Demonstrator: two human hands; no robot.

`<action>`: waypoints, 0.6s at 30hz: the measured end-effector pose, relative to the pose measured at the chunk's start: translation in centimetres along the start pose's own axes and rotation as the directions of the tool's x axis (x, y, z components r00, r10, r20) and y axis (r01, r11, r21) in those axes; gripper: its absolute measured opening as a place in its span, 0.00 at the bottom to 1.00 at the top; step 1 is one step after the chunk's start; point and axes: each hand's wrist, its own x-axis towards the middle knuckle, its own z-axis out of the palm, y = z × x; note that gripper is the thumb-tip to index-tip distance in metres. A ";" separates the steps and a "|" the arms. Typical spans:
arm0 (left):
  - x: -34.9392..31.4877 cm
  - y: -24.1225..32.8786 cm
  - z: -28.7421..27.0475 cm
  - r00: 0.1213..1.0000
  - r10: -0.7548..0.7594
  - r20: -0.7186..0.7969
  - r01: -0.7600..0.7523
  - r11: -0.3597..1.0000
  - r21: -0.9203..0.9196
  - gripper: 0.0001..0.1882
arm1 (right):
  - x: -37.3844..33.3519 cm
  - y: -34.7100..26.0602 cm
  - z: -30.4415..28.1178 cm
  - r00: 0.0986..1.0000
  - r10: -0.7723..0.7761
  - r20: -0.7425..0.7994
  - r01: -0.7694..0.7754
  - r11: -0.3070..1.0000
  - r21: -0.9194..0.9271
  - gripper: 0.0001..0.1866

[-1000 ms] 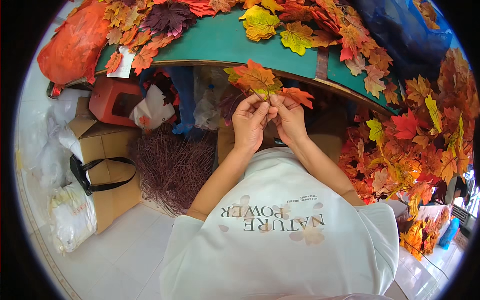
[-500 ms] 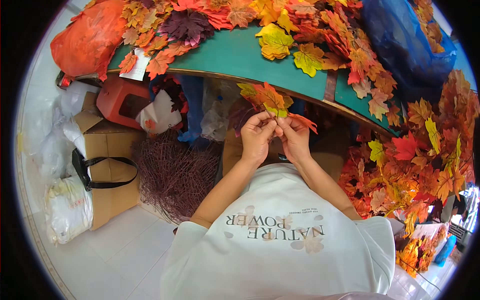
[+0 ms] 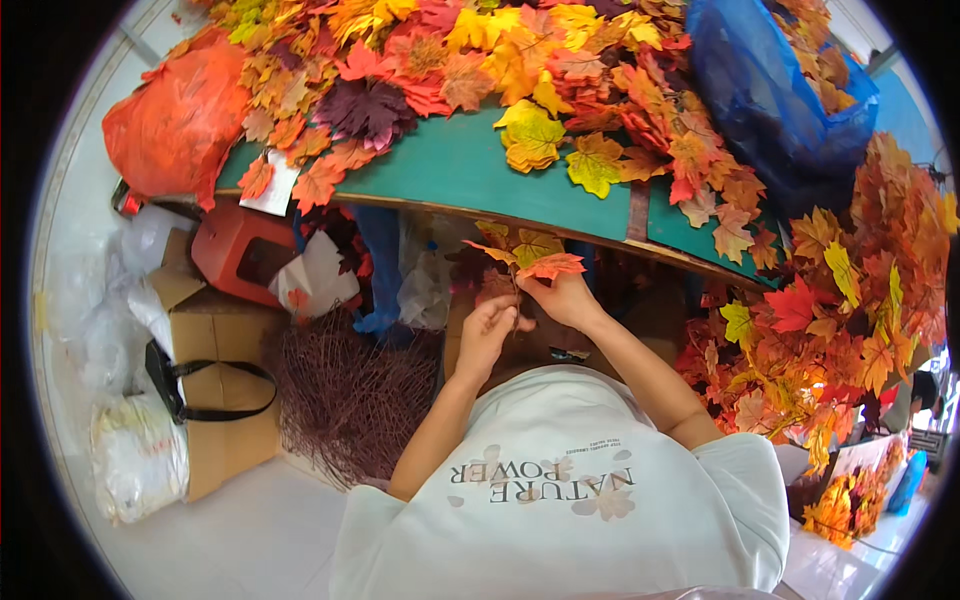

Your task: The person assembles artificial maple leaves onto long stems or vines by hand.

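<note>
A spray of artificial maple leaves [image 3: 538,247], yellow-green and orange, stands up in front of me just below the table's edge. My left hand [image 3: 488,335] is closed around its thin brown stem. Higher up, my right hand [image 3: 562,298] pinches the same spray near the base of an orange leaf. The fingertips of both hands are close together, and they partly hide the stem.
The green table [image 3: 440,160] bears heaps of maple leaves, an orange bag [image 3: 175,120] and a blue bag [image 3: 770,110]. At my left are a bundle of dark twigs [image 3: 350,390] and a cardboard box [image 3: 235,440]. Many leaf sprays [image 3: 800,340] crowd my right.
My hands have moved a little lower and come apart slightly, the left now below the right on the stem. The leaves have turned and spread. The view has shifted, showing more of the table.
</note>
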 end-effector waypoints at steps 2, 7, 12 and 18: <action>-0.3 0.6 -0.6 0.990 -0.085 0.111 0.091 0.995 -0.051 0.13 | 0.3 0.0 -0.4 0.998 -0.019 0.052 0.023 0.996 -0.086 0.11; -0.9 3.0 1.4 0.884 -0.032 0.466 0.326 0.757 -0.566 0.12 | 1.1 -5.0 -3.3 0.862 0.171 0.477 -0.210 0.977 0.030 0.19; -3.9 11.3 4.1 0.705 0.015 0.709 0.367 0.848 -0.383 0.11 | 1.9 -14.2 -10.1 0.737 -0.018 0.675 -0.108 0.984 0.145 0.20; -3.0 12.0 5.2 0.797 0.264 0.543 0.141 0.794 -0.592 0.10 | 6.5 -14.9 -15.3 0.496 -0.234 0.836 0.001 0.963 0.269 0.17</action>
